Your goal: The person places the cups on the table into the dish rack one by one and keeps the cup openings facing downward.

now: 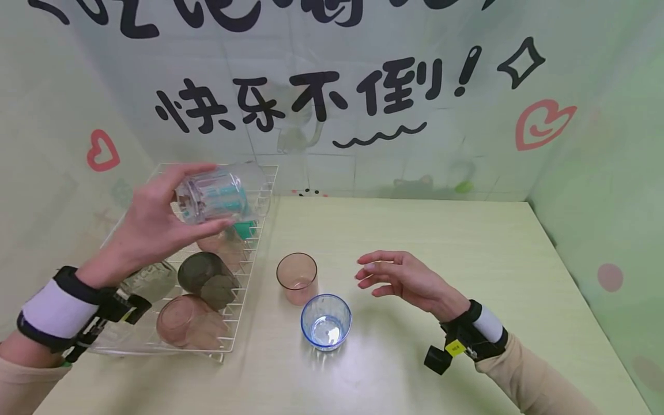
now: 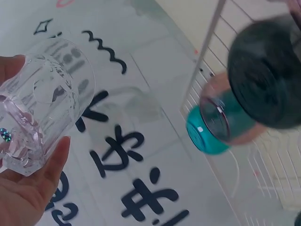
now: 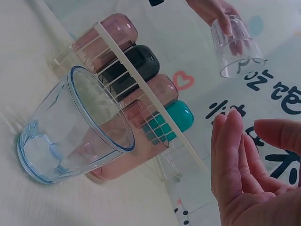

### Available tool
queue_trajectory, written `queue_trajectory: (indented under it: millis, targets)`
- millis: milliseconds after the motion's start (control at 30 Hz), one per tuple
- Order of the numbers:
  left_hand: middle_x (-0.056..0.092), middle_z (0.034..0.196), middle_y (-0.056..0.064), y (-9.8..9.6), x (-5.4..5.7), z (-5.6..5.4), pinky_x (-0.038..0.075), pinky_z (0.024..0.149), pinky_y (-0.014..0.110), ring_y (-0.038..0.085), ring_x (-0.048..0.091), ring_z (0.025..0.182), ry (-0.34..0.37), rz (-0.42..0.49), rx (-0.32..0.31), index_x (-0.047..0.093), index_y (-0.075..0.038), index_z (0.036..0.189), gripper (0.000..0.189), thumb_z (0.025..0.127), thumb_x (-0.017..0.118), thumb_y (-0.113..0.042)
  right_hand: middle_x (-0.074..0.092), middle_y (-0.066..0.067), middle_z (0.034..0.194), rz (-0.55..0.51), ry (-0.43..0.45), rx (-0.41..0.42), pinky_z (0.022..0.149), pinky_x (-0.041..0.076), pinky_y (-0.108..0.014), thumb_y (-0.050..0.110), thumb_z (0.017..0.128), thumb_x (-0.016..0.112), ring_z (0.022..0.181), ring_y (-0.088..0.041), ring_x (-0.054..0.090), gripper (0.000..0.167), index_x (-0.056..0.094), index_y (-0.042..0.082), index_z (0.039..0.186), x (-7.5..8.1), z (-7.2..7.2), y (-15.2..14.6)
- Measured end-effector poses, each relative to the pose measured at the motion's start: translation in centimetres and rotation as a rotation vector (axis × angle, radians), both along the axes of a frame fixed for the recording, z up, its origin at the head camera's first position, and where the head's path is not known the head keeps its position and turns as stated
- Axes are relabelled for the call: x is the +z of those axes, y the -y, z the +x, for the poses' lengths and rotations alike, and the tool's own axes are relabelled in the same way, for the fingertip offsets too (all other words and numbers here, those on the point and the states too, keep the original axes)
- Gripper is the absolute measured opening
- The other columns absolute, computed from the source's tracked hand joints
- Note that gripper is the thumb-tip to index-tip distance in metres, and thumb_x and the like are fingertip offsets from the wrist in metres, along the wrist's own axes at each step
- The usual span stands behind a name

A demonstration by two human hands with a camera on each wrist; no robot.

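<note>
1. The clear glass [image 1: 215, 193] is in the air above the far part of the wire rack [image 1: 155, 349]; it is tilted on its side, and its mouth points to the right in the head view.
2. The left hand [image 1: 155, 216] grasps this glass near its base, with thumb and fingers around it.
3. Inside the rack there are a teal glass [image 1: 245, 229], a dark grey glass [image 1: 204, 274] and a pink glass [image 1: 184, 320], among others.
4. Just beside the rack, on the desk [image 1: 441, 230], a brownish glass [image 1: 297, 282] and a blue-rimmed glass [image 1: 325, 323] stand upright, near each other.
5. The right hand [image 1: 410, 282] holds nothing; its fingers are relaxed, near these two glasses.
6. Behind, the wall covering [image 1: 311, 155] carries black writing.
</note>
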State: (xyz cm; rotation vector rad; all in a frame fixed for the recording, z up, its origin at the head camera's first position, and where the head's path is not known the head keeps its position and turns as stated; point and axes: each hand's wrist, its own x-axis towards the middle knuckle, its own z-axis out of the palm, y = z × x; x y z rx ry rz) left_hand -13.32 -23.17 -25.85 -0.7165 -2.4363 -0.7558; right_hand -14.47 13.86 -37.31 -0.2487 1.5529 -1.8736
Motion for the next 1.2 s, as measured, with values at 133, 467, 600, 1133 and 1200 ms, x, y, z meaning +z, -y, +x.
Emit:
queue_trajectory:
  millis: [133,467,600,1133,1200]
  targets:
    - [0.061,0.108,0.016,1.9,-0.1,-0.5,0.039,0.062,0.006,-0.007,0.047,0.083,0.004,0.011,0.048,0.053,0.001,0.127,0.079,0.056,0.087,0.002,0.070,-0.001,0.093,0.006,0.003,-0.009,0.070,0.055,-0.023,0.006,0.096,0.048,0.082,-0.011,0.068,0.020,0.062,0.009,0.110,-0.1,0.0,0.1]
    - [0.060,0.112,0.021,6.1,-0.9,-1.8,0.032,0.064,0.008,-0.012,0.041,0.081,0.075,0.006,0.229,0.052,-0.001,0.129,0.077,0.060,0.087,-0.007,0.070,-0.001,0.091,0.013,0.010,-0.022,0.069,0.055,-0.022,0.006,0.096,0.049,0.081,-0.011,0.068,0.019,0.063,0.010,0.109,-0.4,0.1,-0.1]
    - [0.056,0.119,0.025,7.9,-1.2,-2.4,0.030,0.066,0.015,0.002,0.047,0.089,0.162,-0.010,0.318,0.050,-0.001,0.131,0.077,0.065,0.085,-0.017,0.070,-0.001,0.091,0.010,0.015,-0.025,0.069,0.055,-0.022,0.007,0.096,0.051,0.081,-0.011,0.068,0.018,0.064,0.011,0.108,-0.5,0.1,-0.2]
    - [0.049,0.117,0.040,12.7,-2.4,-4.7,0.039,0.078,0.063,0.052,0.047,0.106,0.434,-0.214,0.448,0.042,0.009,0.130,0.081,0.075,0.078,-0.037,0.071,-0.001,0.090,0.006,0.037,-0.027,0.068,0.055,-0.022,0.011,0.094,0.056,0.081,-0.011,0.068,0.014,0.065,0.012,0.105,-0.7,0.1,-0.4]
    - [0.051,0.113,0.040,12.9,-2.4,-5.0,0.041,0.076,0.061,0.051,0.049,0.103,0.477,-0.247,0.437,0.041,0.010,0.129,0.082,0.075,0.078,-0.040,0.071,-0.001,0.090,0.003,0.037,-0.026,0.069,0.055,-0.022,0.011,0.094,0.056,0.081,-0.011,0.068,0.014,0.065,0.012,0.105,-0.8,0.1,-0.5]
